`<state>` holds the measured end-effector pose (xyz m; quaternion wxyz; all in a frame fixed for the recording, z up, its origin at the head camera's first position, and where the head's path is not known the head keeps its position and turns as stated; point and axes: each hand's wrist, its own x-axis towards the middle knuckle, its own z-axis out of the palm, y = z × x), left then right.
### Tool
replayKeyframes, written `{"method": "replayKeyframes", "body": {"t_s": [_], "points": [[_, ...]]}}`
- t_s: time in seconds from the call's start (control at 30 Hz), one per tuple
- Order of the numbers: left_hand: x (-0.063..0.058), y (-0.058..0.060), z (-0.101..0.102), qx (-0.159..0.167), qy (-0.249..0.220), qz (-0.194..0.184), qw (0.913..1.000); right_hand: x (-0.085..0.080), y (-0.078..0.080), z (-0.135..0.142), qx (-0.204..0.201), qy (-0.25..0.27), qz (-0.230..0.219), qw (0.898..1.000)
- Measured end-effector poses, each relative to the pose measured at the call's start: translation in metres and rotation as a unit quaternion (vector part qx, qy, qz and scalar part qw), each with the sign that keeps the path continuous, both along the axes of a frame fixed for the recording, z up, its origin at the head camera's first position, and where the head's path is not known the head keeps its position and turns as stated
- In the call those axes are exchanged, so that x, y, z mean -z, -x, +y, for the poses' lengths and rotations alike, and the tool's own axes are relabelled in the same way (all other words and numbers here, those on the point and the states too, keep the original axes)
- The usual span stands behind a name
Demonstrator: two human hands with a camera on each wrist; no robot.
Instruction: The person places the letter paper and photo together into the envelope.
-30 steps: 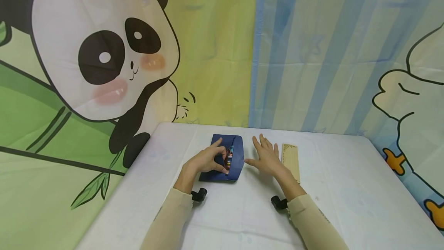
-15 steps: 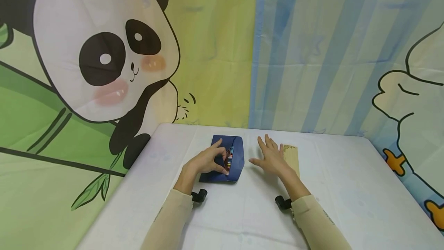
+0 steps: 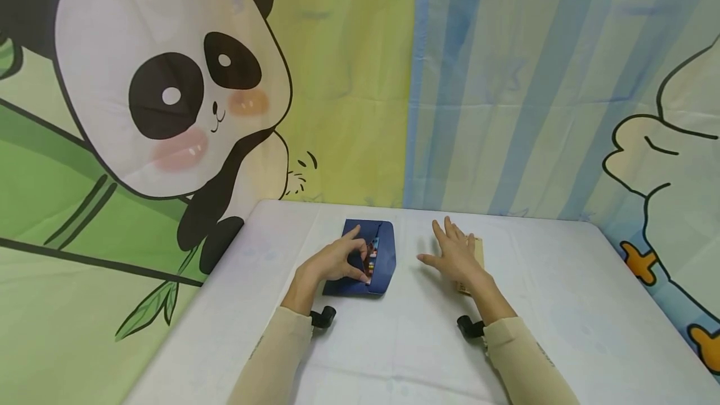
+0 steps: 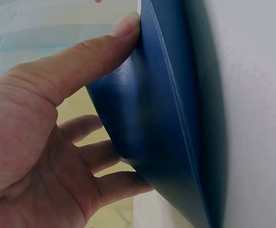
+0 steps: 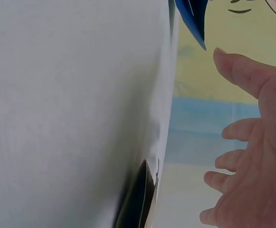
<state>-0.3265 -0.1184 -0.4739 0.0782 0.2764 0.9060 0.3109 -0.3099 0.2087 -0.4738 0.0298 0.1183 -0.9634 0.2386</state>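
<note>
A dark blue envelope lies on the table left of centre, its flap turned to the right. A colourful printed card shows inside its opening. My left hand grips the pocket edge of the envelope with curled thumb and index finger. In the left wrist view the thumb presses the blue paper, and the other fingers pass behind it. My right hand, fingers spread and holding nothing, hovers over a narrow tan paper piece with brown ornament, hiding most of it.
A white cloth covers the table. Behind it hangs a backdrop with a panda print. Black wrist cameras sit on both wrists. The right wrist view shows a raised, dark-sided paper edge near the right hand.
My right hand has moved to the right, away from the envelope and over the tan paper piece, fingers spread throughout. The left hand and blue envelope have stayed put.
</note>
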Motion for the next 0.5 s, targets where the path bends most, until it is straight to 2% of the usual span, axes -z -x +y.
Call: {"method": "replayKeyframes", "body": {"t_s": [0.17,0.5], "points": [[0.002,0.0,0.0,-0.002,0.004,-0.004,1.0,-0.001,0.001,0.008,0.01,-0.004,-0.014,1.0],[-0.001,-0.002,0.0,0.004,-0.012,-0.007,0.9999,-0.003,0.003,0.02,0.024,0.006,-0.031,0.999]]}}
